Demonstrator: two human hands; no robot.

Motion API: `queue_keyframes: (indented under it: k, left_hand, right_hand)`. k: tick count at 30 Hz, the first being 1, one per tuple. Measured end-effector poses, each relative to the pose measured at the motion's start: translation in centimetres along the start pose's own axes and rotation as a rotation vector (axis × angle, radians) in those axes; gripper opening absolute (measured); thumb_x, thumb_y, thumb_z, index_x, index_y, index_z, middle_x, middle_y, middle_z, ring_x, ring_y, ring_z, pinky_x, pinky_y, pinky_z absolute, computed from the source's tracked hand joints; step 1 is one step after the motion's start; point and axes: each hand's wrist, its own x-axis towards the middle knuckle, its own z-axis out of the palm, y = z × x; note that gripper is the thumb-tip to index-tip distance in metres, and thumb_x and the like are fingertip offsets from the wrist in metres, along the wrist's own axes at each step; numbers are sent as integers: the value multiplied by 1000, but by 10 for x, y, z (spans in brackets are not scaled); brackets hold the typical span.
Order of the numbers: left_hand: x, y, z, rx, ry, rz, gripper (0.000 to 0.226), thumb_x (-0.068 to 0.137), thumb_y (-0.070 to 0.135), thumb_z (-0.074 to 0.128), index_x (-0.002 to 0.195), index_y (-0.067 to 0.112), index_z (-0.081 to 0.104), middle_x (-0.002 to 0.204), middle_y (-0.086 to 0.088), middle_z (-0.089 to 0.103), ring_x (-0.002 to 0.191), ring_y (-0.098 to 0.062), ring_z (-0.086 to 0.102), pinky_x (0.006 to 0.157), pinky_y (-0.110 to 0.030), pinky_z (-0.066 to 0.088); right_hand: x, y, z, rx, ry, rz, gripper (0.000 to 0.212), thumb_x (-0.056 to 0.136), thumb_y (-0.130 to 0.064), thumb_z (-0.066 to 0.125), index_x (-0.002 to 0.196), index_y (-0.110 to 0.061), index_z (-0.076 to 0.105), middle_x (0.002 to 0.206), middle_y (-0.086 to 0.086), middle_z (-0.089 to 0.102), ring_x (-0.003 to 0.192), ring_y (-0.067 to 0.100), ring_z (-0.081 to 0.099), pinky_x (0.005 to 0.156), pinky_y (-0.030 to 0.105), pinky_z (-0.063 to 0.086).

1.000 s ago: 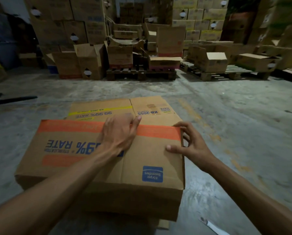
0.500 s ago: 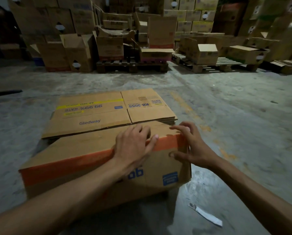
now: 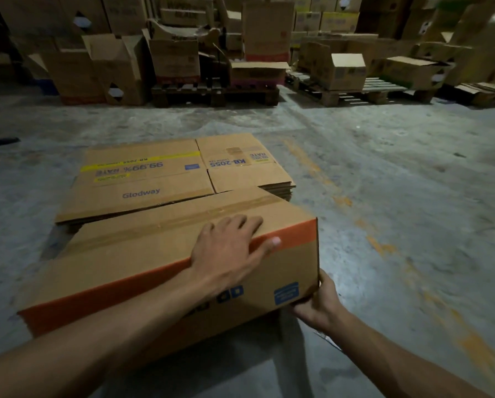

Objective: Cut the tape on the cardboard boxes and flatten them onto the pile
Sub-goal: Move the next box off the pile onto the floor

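Judging progress by the pile [image 3: 143, 193]: several flattened boxes already stacked on the concrete floor [image 3: 398, 173], so part of the job is done. Plenty of unflattened boxes [image 3: 117, 67] sit well beyond the pile on and around the pallets [image 3: 212, 91], so lots left. Current box [image 3: 160, 254] sits just on the near side of the pile, its far edge touching or overlapping the pile, still full-shape. Tape strip [image 3: 183, 219] along its top seam looks intact, so cut not yet done, I'd say. No knife visible. Left hand [image 3: 229, 254] lies flat, fingers spread, on the box top at the near edge, thumb over the orange band. Right hand [image 3: 315, 305] cups the box's near right bottom corner, fingers wrapped under.
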Motion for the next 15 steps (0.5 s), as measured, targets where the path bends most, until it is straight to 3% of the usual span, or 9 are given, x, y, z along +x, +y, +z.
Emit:
queue_keyframes:
  k: [1, 3, 4, 5, 7, 10, 12, 15]
  left_hand:
    - [-4, 1, 4, -11, -27, 36, 75, 87, 78, 9, 146, 37, 31, 148, 5, 41, 134, -16, 39, 112, -45, 27]
    - [-12, -2, 18, -110, -133, 122, 66, 91, 72, 16, 146, 39, 33, 152, 6, 34, 139, -14, 30, 114, -43, 20]
    - [-18, -6, 27, -165, -199, 178, 61, 94, 69, 20, 145, 40, 34, 153, 7, 31, 140, -12, 27, 114, -42, 17]
    - [-24, -10, 36, -208, -249, 237, 57, 95, 67, 23, 145, 41, 33, 154, 9, 27, 142, -10, 22, 116, -41, 13]
    - [-34, -20, 50, -250, -271, 308, 53, 97, 62, 26, 147, 44, 29, 158, 14, 20, 146, -6, 10, 118, -37, 5]
    - [-33, -31, 58, -232, -154, 222, 48, 100, 57, 24, 146, 44, 31, 158, 12, 21, 145, -6, 13, 119, -37, 9]
    - [-27, -37, 54, -229, -49, 8, 48, 100, 57, 21, 143, 43, 36, 156, 8, 26, 143, -11, 21, 117, -41, 14]
    - [-21, -68, 47, -217, 48, -381, 49, 99, 58, 18, 139, 42, 41, 155, 4, 27, 143, -20, 22, 115, -52, 15]
  right_hand:
    - [3, -3, -2, -94, 57, -18, 43, 96, -35, 43, 110, -1, 67, 102, 22, 71, 99, 37, 61, 74, 45, 59]
    - [10, -15, -12, -451, 344, -137, 23, 96, -17, 50, 97, 1, 64, 85, 18, 66, 72, 29, 57, 49, 33, 56]
    - [15, -24, -18, -656, 490, -243, 17, 96, -11, 52, 96, 0, 65, 86, 16, 64, 68, 26, 54, 50, 34, 55]
    - [21, -35, -22, -821, 571, -363, 19, 97, -12, 53, 100, 0, 68, 90, 16, 66, 71, 25, 54, 61, 38, 56]
    - [24, -53, -16, -908, 473, -494, 31, 98, -35, 54, 98, -9, 71, 102, 13, 68, 85, 23, 59, 84, 42, 51]
    - [23, -71, 11, -992, 128, -398, 50, 86, -63, 54, 111, -21, 65, 110, 8, 66, 97, 24, 66, 89, 44, 54]
    - [29, -80, 27, -1139, 43, -433, 70, 76, -64, 65, 133, -25, 52, 117, 6, 60, 99, 26, 66, 85, 44, 57]
    - [33, -90, 46, -1292, -7, -384, 58, 88, -46, 64, 141, -32, 44, 118, 4, 57, 100, 24, 64, 80, 37, 55]
